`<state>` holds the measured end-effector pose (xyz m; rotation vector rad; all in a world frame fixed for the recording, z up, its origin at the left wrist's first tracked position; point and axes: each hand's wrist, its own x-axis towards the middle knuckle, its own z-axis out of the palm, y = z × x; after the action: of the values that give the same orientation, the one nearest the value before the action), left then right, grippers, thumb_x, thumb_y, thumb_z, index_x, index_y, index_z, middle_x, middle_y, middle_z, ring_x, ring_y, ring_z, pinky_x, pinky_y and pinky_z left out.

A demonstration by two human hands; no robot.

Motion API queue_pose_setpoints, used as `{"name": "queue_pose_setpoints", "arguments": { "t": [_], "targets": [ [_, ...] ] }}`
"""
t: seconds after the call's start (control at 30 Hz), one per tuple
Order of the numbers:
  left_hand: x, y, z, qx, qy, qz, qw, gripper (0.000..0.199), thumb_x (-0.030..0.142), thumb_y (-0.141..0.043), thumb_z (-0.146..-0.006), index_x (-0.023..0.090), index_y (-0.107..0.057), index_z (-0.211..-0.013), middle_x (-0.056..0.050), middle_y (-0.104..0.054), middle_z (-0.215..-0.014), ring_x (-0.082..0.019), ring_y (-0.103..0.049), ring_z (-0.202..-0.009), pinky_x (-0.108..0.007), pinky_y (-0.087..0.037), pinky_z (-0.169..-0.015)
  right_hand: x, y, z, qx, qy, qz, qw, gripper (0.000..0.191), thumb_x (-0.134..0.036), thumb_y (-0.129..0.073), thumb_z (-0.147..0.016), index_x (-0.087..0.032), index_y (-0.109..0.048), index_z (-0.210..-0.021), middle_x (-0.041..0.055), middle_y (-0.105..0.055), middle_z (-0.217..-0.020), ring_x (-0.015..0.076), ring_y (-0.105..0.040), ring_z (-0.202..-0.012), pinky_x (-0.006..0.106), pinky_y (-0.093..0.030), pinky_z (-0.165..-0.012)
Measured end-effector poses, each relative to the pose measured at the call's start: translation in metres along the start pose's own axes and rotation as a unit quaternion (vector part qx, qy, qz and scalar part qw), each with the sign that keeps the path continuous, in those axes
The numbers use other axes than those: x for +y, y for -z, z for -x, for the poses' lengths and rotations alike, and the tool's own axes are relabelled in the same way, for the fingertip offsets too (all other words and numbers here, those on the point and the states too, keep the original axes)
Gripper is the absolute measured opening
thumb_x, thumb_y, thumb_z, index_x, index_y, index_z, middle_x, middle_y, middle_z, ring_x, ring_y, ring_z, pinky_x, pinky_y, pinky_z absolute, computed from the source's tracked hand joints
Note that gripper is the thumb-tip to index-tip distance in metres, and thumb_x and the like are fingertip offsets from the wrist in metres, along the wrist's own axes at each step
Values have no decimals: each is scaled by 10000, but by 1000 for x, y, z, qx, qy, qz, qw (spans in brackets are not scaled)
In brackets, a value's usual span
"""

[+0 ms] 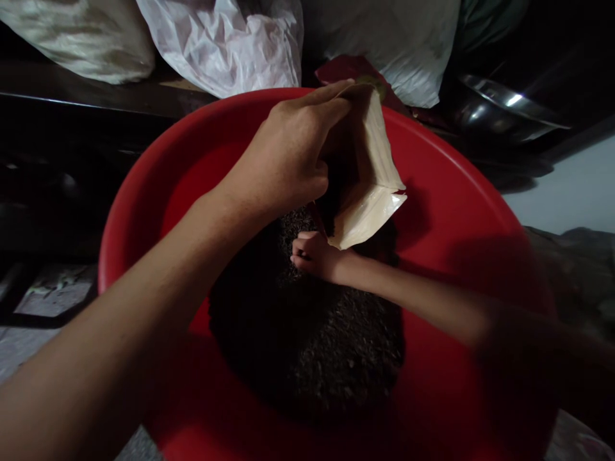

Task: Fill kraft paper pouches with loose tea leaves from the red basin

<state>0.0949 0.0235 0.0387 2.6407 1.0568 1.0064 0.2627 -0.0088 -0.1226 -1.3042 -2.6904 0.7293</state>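
Note:
A wide red plastic tub holds a heap of dark, dry, shredded material that looks like loose tea leaves. Above the heap, my left hand pinches the upper edge of a packet with a pale cream inner lining. The packet's mouth gapes, and its inside is mostly in shadow. My right hand is curled closed just below the packet's lower lip, low over the dark heap. What its fingers hold, if anything, is hidden.
Behind the tub stand a white plastic bag, a yellowish sack and a pale sack. A metal bowl sits at the back right. A dark ledge runs along the back left.

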Motion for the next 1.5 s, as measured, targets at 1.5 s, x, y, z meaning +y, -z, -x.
{"name": "queue_pose_setpoints", "arguments": {
  "t": [1.5],
  "targets": [
    [-4, -6, 1, 59, -50, 18, 997, 599, 54, -491, -679, 273, -733, -1182, 7, -653, -1486, -359, -619, -1373, -509, -567, -1106, -8, 30, 15, -3, -181, -621, 763, 94, -165, -724, -838, -152, -706, -929, 18, -701, -798, 150, -699, -723, 305, -635, -721]
  ]
}}
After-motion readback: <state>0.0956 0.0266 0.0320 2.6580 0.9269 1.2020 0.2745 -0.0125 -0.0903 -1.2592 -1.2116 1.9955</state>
